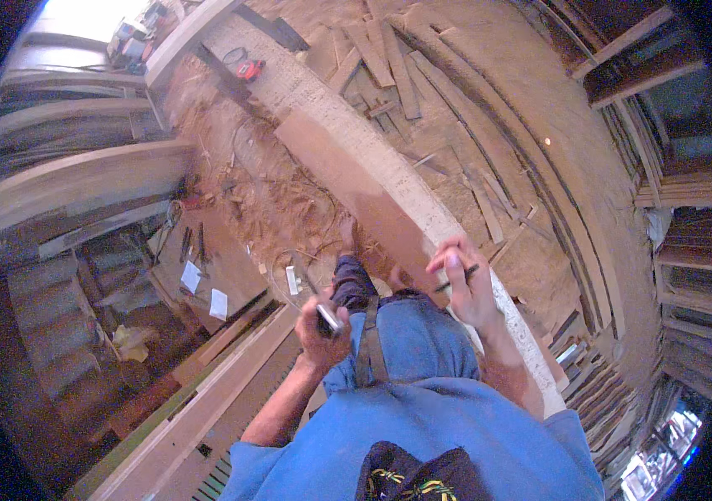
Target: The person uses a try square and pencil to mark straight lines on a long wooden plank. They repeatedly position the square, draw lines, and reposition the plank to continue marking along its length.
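My left hand (322, 330) is closed around a hand tool (328, 319) with a silver-and-dark end. A thin blade-like part seems to reach forward from it; blur hides its exact kind. My right hand (466, 284) pinches a thin dark pencil-like stick (471, 270) above the near end of a reddish-brown plank (356, 185). That plank lies along a long pale, rough-topped beam (397, 174), which runs from the far left to my right side. Farther up the beam rests a red tape measure (247, 68).
Wood offcuts (381, 63) and long curved strips (523, 159) lie on the dusty floor right of the beam. Shavings (264, 188) cover the ground on the left. White papers (219, 304) lie on a brown surface at left; stacked boards (698, 275) line the right.
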`<state>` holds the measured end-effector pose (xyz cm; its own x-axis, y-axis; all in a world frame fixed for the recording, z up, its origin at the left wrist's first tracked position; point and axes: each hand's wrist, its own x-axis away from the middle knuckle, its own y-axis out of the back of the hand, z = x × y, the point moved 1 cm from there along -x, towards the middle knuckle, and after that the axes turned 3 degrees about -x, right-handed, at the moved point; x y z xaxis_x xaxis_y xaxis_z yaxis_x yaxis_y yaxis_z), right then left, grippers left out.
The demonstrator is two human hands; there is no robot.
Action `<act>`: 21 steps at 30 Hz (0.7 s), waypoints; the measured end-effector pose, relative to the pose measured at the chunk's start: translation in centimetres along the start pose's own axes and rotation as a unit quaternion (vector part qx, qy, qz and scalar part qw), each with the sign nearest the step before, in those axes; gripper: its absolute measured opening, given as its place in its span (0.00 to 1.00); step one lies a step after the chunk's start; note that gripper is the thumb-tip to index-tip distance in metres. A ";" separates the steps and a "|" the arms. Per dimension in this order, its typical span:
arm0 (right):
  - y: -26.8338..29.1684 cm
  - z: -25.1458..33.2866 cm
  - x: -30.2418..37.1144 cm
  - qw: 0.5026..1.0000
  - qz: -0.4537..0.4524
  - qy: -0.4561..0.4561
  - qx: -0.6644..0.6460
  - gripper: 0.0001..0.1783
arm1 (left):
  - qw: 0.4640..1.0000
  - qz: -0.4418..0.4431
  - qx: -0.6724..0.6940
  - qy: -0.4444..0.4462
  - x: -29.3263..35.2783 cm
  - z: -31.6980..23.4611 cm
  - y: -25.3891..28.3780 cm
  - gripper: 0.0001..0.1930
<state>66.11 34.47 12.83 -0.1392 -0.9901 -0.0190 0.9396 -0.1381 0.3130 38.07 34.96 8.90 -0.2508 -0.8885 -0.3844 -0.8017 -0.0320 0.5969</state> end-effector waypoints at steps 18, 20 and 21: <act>-3.8 -5.6 -2.4 0.991 0.076 -0.027 0.106 0.08 | 0.981 -0.030 0.001 0.190 5.1 2.2 0.0 0.23; -4.1 -5.6 -2.4 0.995 0.057 -0.034 0.076 0.09 | 0.980 -0.009 0.001 0.201 4.8 2.1 -0.3 0.24; -4.3 -5.6 -2.4 0.997 0.043 -0.038 0.053 0.09 | 0.977 -0.001 -0.002 0.212 4.7 2.0 -0.4 0.24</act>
<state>64.15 37.28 6.23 -0.0864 -0.9928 0.0836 0.9111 -0.0448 0.4097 36.12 31.73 5.44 -0.0003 -0.9982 -0.0599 -0.7997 -0.0357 0.5993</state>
